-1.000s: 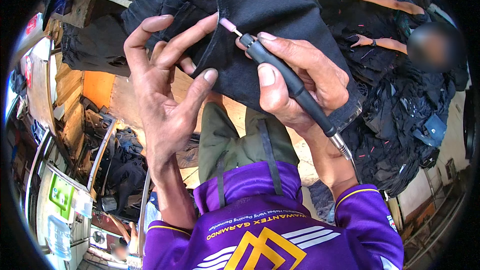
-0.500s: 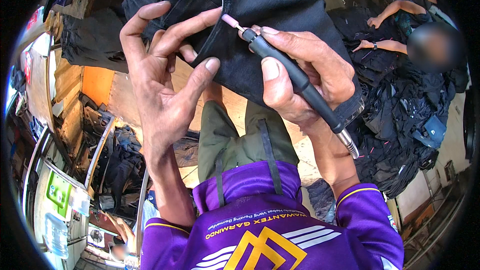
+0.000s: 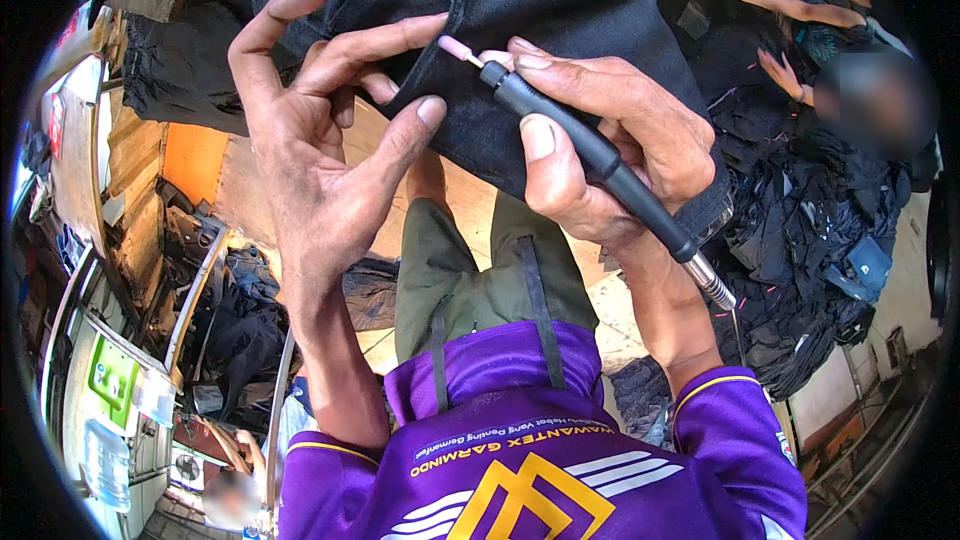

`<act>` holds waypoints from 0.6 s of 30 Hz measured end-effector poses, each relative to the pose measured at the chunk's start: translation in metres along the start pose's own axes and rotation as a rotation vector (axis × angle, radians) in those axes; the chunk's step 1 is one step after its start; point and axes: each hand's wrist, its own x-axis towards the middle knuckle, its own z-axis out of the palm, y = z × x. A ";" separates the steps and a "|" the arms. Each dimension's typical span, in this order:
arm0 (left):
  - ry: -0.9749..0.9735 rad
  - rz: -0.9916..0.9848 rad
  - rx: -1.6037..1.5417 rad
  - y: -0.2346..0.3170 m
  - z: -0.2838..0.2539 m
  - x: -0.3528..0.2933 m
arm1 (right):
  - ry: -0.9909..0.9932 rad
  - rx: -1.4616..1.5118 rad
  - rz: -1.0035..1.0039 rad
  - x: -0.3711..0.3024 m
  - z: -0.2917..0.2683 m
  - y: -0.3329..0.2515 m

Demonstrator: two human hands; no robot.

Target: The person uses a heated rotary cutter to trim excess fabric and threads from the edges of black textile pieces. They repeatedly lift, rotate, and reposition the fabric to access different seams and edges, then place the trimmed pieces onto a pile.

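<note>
My right hand (image 3: 625, 130) grips a black pen-shaped rotary grinder handpiece (image 3: 572, 135), thumb below and fingers over its top. Its small pink grinding stone (image 3: 455, 47) meets the stitched edge of a black denim garment (image 3: 560, 15), close to my left index fingertip. A metal spring collar (image 3: 708, 280) ends the tool near my right forearm. My left hand (image 3: 325, 150) keeps the garment's curved pocket edge between the thumb and the fingers. The index finger stretches along the edge, another finger is partly tucked behind the cloth, and one outer finger sticks up.
Heaped dark garments (image 3: 790, 240) lie on the right, with a blue cloth piece (image 3: 862, 270) among them. Another person's hand (image 3: 785, 75) is beyond. More dark cloth (image 3: 240, 330) lies left, past a wooden panel (image 3: 140, 160). A clear water bottle (image 3: 105, 465) stands lower left.
The grinding stone has shifted slightly left and down along the edge, and the tool's rear end has swung right. The other person's hands at upper right have moved. My left hand barely moves.
</note>
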 end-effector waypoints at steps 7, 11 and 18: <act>0.001 0.047 0.024 0.000 0.000 -0.001 | -0.016 -0.008 -0.041 0.001 -0.001 0.000; -0.008 0.065 0.046 0.000 -0.001 -0.001 | -0.021 -0.013 -0.074 0.001 0.001 0.004; -0.009 0.059 0.091 -0.003 -0.003 -0.002 | -0.012 0.028 -0.138 0.004 0.005 0.008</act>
